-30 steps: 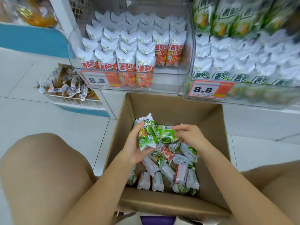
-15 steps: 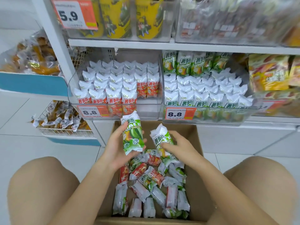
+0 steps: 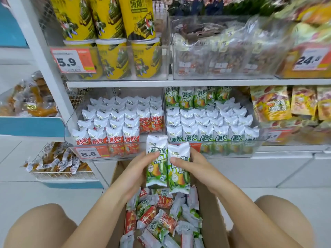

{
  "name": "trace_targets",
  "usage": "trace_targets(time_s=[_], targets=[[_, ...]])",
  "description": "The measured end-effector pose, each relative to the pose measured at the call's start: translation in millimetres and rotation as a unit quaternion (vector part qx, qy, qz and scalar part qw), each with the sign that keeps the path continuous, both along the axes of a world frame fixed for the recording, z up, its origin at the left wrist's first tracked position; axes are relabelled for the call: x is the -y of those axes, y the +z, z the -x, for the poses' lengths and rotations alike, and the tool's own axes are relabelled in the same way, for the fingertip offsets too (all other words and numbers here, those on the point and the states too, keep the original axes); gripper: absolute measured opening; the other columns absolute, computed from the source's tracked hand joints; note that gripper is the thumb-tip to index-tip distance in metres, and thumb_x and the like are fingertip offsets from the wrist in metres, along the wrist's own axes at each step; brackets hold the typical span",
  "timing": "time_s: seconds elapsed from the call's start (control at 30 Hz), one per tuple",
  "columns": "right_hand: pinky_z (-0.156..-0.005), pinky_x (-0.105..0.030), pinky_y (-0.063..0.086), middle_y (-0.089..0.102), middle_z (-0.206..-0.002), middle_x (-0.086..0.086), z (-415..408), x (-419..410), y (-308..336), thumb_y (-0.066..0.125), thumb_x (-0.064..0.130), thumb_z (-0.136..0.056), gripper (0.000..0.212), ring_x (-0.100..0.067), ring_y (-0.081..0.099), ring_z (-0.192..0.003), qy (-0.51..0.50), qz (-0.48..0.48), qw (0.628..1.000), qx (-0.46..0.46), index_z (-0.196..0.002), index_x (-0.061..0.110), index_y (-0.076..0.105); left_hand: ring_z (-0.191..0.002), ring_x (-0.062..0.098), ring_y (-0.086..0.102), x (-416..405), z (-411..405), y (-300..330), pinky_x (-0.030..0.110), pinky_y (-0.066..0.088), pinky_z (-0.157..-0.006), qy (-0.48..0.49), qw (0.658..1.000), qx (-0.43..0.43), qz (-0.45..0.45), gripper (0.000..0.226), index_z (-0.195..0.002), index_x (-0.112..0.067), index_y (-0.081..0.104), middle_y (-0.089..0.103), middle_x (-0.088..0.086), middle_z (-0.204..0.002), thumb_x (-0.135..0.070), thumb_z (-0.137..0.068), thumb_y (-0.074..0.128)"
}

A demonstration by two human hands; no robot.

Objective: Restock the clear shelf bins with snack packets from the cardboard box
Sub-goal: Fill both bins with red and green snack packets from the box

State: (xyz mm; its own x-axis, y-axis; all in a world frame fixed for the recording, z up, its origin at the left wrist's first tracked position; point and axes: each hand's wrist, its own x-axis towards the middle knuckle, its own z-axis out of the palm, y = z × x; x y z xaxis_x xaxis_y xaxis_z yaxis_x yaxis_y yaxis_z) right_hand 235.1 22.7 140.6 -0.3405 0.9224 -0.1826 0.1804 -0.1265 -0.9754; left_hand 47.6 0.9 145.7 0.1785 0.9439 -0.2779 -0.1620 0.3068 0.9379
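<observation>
My left hand [image 3: 136, 169] grips a green-and-white snack packet [image 3: 156, 165], held upright above the cardboard box [image 3: 213, 215]. My right hand [image 3: 195, 164] grips a second green packet [image 3: 179, 176] right beside the first, edges touching. Both packets sit just in front of the lower shelf. The box below holds several loose red and green packets [image 3: 159, 222]. The left clear bin [image 3: 114, 151] holds rows of red packets with a gap at its front right. The right clear bin [image 3: 232, 149] holds rows of green packets.
Yellow canisters [image 3: 114, 42] fill a clear bin on the upper shelf, with bagged snacks [image 3: 223, 51] beside them. Orange bags [image 3: 286, 104] stand at the right. A wire basket [image 3: 59, 163] of wrapped snacks sits low at the left. My knees flank the box.
Both hands have risen from the box with a green packet each and brought the two packets side by side. The view has tilted up toward the shelves.
</observation>
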Motion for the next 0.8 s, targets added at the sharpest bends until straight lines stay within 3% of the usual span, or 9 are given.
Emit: trace_targets(time_s=[0.13,0.23,0.3,0.37,0.47,0.53,0.6,0.67,0.8], targets=[[-0.109,-0.039,0.039,0.052,-0.141,0.009,-11.2,-25.9,6.3,0.074,0.079,-0.053,0.108,-0.008,0.049,-0.128,-0.009,-0.032,0.997,0.066,-0.140,0.023,0.044,-0.103,-0.001,0.064,-19.4,-11.3,16.2,0.023,0.044,-0.090,0.001,0.998,-0.053,-0.041,0.037,-0.113,-0.028,0.064,0.071,-0.017,-0.107,-0.040,-0.079,0.070],[-0.109,-0.041,0.040,0.048,-0.145,0.004,-24.1,-43.4,11.2,0.072,0.084,-0.046,0.120,-0.013,0.047,-0.130,-0.026,-0.031,0.996,0.082,-0.143,0.020,0.040,-0.097,-0.014,0.055,-36.5,-21.2,27.5,0.019,0.039,-0.088,0.003,0.994,-0.085,-0.067,0.023,-0.100,-0.044,0.056,0.063,-0.034,-0.095,-0.041,-0.082,0.070],[-0.104,-0.038,0.043,0.053,-0.138,0.007,-33.0,-52.6,18.0,0.072,0.084,-0.045,0.116,-0.011,0.051,-0.124,-0.025,-0.032,0.994,0.098,-0.136,0.018,0.047,-0.099,-0.014,0.053,-48.8,-26.5,31.9,0.015,0.040,-0.081,-0.010,0.994,-0.081,-0.070,0.022,-0.102,-0.042,0.057,0.063,-0.034,-0.097,-0.037,-0.082,0.067],[-0.093,-0.030,0.046,0.061,-0.117,0.009,-45.3,-61.8,30.2,0.073,0.081,-0.048,0.097,-0.009,0.058,-0.106,-0.035,-0.048,0.992,0.108,-0.117,0.015,0.056,-0.110,-0.004,0.057,-60.9,-33.9,36.0,0.020,0.042,-0.089,-0.025,0.992,-0.103,-0.073,0.040,-0.116,-0.038,0.060,0.066,-0.024,-0.112,-0.045,-0.078,0.070],[-0.092,-0.032,0.051,0.070,-0.103,0.005,-72.0,-79.6,46.8,0.083,0.044,-0.066,0.048,-0.011,0.065,-0.100,-0.130,-0.070,0.989,0.020,-0.101,0.018,0.064,-0.099,-0.007,0.060,-78.4,-46.3,39.5,0.017,0.043,-0.081,0.013,0.979,-0.168,-0.113,0.038,-0.111,-0.038,0.060,0.067,-0.021,-0.107,-0.049,-0.077,0.072],[-0.085,-0.024,0.049,0.067,-0.104,0.009,-93.2,-92.1,52.5,0.079,0.022,-0.077,0.028,0.000,0.063,-0.093,-0.223,-0.082,0.969,-0.069,-0.098,0.022,0.061,-0.090,-0.011,0.061,-90.2,-54.1,40.6,0.016,0.044,-0.077,0.054,0.968,-0.197,-0.146,0.044,-0.112,-0.032,0.058,0.067,-0.019,-0.106,-0.047,-0.073,0.073],[-0.077,-0.020,0.048,0.068,-0.108,0.004,-112.5,-106.9,50.9,0.076,0.014,-0.080,0.033,-0.002,0.064,-0.091,-0.302,-0.115,0.938,-0.124,-0.109,0.016,0.060,-0.104,0.003,0.061,-104.5,-60.4,36.4,0.026,0.048,-0.088,0.104,0.958,-0.204,-0.174,0.061,-0.120,-0.023,0.056,0.066,-0.011,-0.113,-0.046,-0.067,0.076],[-0.076,-0.019,0.050,0.065,-0.105,-0.001,-123.6,-120.2,45.9,0.075,0.011,-0.080,0.043,-0.009,0.063,-0.093,-0.361,-0.152,0.910,-0.137,-0.118,0.009,0.055,-0.107,0.014,0.061,-119.2,-65.0,29.6,0.030,0.048,-0.089,0.145,0.945,-0.211,-0.202,0.061,-0.120,-0.018,0.055,0.066,-0.004,-0.113,-0.036,-0.069,0.081],[-0.072,-0.012,0.049,0.059,-0.101,0.006,-126.9,-147.9,27.4,0.074,0.002,-0.080,0.046,0.002,0.060,-0.085,-0.377,-0.225,0.895,-0.076,-0.116,0.013,0.047,-0.103,0.003,0.055,-142.0,-77.4,17.0,0.020,0.043,-0.088,0.144,0.916,-0.248,-0.281,0.052,-0.113,-0.037,0.050,0.059,-0.012,-0.112,-0.025,-0.073,0.081]])
